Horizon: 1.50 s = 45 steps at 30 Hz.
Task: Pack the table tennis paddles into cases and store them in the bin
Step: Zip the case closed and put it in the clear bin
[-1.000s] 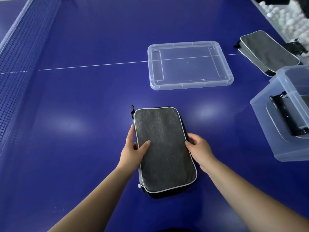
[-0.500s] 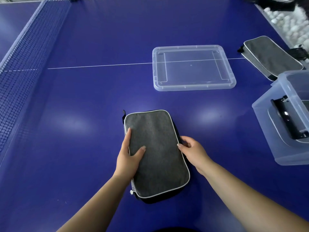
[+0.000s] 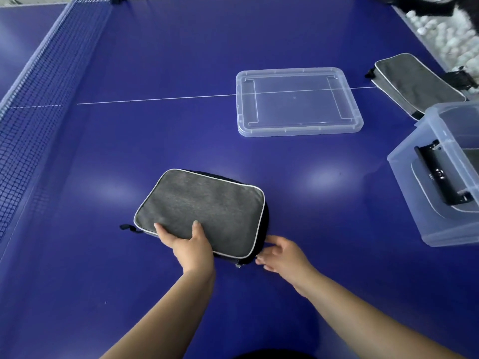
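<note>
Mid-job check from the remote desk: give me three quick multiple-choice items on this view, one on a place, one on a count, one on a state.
1. Where does the clear lid lie?
A. flat on the table
B. on the bin
C. under the near case

2. How many grey cases lie on the table outside the bin?
A. one
B. two
C. four

3. What is the left hand doing?
A. hanging idle
B. gripping the near case
C. lifting the lid

Key: 1 A, it lies apart from the bin; 2 B, the near case and the far case; 3 B, thumb on top at its near edge.
</note>
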Available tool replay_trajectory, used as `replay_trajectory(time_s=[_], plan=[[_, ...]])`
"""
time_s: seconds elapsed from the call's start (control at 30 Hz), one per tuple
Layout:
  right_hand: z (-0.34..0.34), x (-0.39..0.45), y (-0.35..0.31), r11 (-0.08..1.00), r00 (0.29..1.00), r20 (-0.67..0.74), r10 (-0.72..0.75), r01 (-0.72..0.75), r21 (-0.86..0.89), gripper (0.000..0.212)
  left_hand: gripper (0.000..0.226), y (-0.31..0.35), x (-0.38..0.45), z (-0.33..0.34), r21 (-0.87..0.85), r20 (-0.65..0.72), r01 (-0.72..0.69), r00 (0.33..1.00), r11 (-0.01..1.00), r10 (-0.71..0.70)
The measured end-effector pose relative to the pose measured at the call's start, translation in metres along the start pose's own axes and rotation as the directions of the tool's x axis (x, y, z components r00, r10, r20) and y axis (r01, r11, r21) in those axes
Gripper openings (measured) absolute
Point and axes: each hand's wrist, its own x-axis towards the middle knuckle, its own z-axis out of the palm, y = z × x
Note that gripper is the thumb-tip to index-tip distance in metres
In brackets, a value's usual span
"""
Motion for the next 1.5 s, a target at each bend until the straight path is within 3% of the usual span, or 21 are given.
replay_trajectory(time_s=[0.1, 0.23, 0.4, 0.5, 0.6, 0.7, 0.83, 0.93, 1.03, 1.13, 1.27, 1.5], plan=[[0.012, -0.007, 0.004, 0.999, 0.999, 0.045, 0.030, -0.032, 0.041, 0.041, 0.086, -0.003, -0.010, 0.010, -0.018, 0.006, 0.032, 0.999, 0.999, -0.032], [0.022, -0.008, 0.006, 0.961, 0.995, 0.051, 0.088, -0.098, 0.257, 0.054, 0.089, -0.006, -0.014, 0.015, -0.039, -0.004, 0.052, 0.999, 0.998, -0.052], [0.028, -0.009, 0.003, 0.913, 0.988, -0.051, 0.146, -0.115, 0.392, 0.048, 0.091, -0.007, -0.010, 0.013, -0.036, -0.012, 0.067, 0.998, 0.997, -0.067], [0.031, -0.011, 0.001, 0.905, 0.979, -0.124, 0.165, -0.100, 0.414, 0.036, 0.091, -0.006, -0.011, 0.014, -0.020, -0.024, 0.078, 0.997, 0.997, -0.079], [0.032, -0.013, 0.000, 0.907, 0.964, -0.210, 0.162, -0.061, 0.417, 0.036, 0.091, -0.004, -0.012, 0.014, -0.011, -0.034, 0.083, 0.996, 0.997, -0.083], [0.030, -0.018, 0.000, 0.937, 0.949, -0.296, 0.107, 0.004, 0.350, 0.032, 0.091, -0.002, -0.014, 0.014, -0.015, -0.030, 0.081, 0.996, 0.997, -0.082], [0.029, -0.021, 0.001, 0.979, 0.964, -0.264, -0.027, 0.078, 0.187, 0.009, 0.091, 0.002, -0.017, 0.016, -0.021, -0.026, 0.070, 0.997, 0.997, -0.070], [0.027, -0.022, 0.003, 0.986, 0.949, -0.270, -0.161, 0.167, -0.002, 0.006, 0.094, 0.002, -0.016, 0.016, -0.024, -0.027, 0.086, 0.996, 0.996, -0.086], [0.024, -0.025, 0.005, 0.914, 0.893, -0.265, -0.364, 0.289, -0.284, 0.007, 0.097, 0.003, -0.017, 0.016, -0.021, -0.022, 0.086, 0.996, 0.996, -0.086], [0.022, -0.025, 0.006, 0.824, 0.841, -0.220, -0.494, 0.373, -0.426, 0.002, 0.097, 0.004, -0.017, 0.016, -0.021, -0.018, 0.070, 0.997, 0.997, -0.070], [0.021, -0.024, 0.006, 0.754, 0.796, -0.182, -0.577, 0.433, -0.495, 0.006, 0.097, 0.005, -0.017, 0.015, -0.030, -0.012, 0.074, 0.997, 0.997, -0.074], [0.010, -0.023, 0.007, 0.727, 0.775, -0.154, -0.613, 0.476, -0.495, 0.005, 0.098, 0.004, -0.011, 0.009, -0.038, 0.014, 0.037, 0.999, 0.999, -0.036]])
